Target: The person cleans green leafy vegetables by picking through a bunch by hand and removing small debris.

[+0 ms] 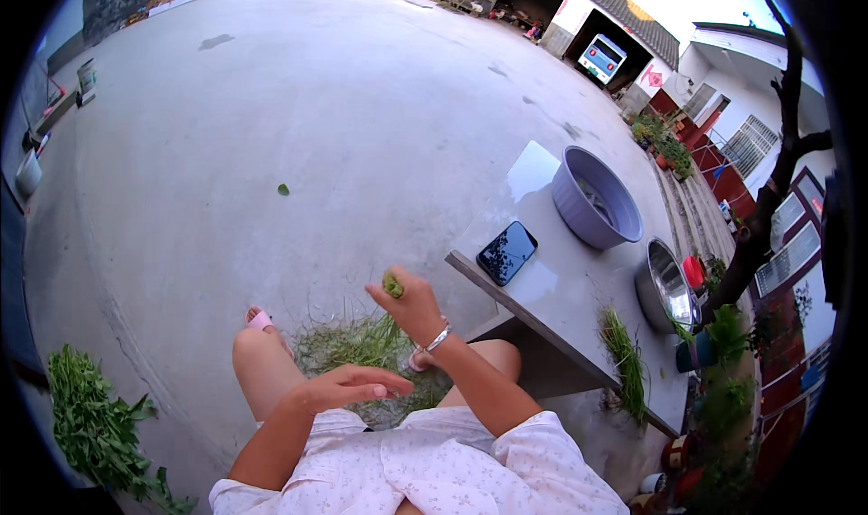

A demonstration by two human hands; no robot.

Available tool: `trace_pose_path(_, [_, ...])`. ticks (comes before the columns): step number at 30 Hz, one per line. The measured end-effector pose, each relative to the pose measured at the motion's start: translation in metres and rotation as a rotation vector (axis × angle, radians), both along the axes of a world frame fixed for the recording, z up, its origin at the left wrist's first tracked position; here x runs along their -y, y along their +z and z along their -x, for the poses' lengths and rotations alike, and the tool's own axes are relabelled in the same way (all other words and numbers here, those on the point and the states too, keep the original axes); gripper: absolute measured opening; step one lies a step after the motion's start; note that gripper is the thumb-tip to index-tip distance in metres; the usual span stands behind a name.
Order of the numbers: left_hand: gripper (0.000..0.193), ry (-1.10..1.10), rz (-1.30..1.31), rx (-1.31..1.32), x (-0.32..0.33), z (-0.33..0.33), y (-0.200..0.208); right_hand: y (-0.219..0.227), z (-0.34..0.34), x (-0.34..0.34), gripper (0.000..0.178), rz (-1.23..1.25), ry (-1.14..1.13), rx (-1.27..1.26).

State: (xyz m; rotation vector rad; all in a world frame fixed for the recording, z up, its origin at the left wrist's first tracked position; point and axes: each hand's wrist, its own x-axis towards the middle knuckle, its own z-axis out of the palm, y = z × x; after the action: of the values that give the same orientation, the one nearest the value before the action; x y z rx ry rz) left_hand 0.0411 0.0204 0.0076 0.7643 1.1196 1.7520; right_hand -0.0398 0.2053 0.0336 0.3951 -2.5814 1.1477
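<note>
While seated outdoors, person looks mid-sort on greens: right hand (411,302) raised, wrist bent, fingers pinched shut on a small green leafy clump (393,285). Left hand (348,387) rests open, palm down, over left knee, holding nothing. Loose pile of thin green trimmings (357,348) on concrete ground betw. feet. Judging by layout, next move prob. needs clump dropped or set w/ green stalk bundle (624,361) on grey table (561,280), nr black phone (506,252).

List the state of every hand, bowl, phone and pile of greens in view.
right hand: raised, pinching a small green piece
left hand: open, empty, over the lap
phone: screen dark, flat on the table
plastic basin: upright
steel bowl: upright
trimmings: scattered on the ground
</note>
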Motion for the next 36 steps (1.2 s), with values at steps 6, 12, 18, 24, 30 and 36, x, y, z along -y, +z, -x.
trace_pose_path(6, [0.081, -0.120, -0.233, 0.182, -0.043, -0.004, -0.009, 0.036, -0.004, 0.010, 0.039, 0.697, 0.070, 0.268])
trace_pose_path(12, [0.081, -0.290, 0.076, -0.029, -0.034, -0.001, -0.023, 0.006, 0.017, -0.005, 0.033, 0.159, 0.238, 0.147])
trace_pose_path(18, [0.095, -0.191, -0.083, 0.158, -0.046, -0.014, -0.010, -0.006, -0.006, 0.006, 0.036, -0.116, 0.017, 0.015])
trace_pose_path(24, [0.105, 0.285, -0.449, 0.872, -0.050, -0.025, -0.015, 0.010, -0.039, 0.024, 0.034, -0.099, 0.191, -0.225])
trace_pose_path(30, [0.085, 0.430, -0.546, 0.822, -0.064, -0.029, 0.025, 0.015, -0.065, 0.024, 0.032, -0.076, 0.297, -0.237])
trace_pose_path(36, [0.061, 0.342, -0.664, 0.975, -0.063, -0.022, -0.014, 0.006, -0.091, 0.026, 0.030, 0.022, 0.453, -0.364])
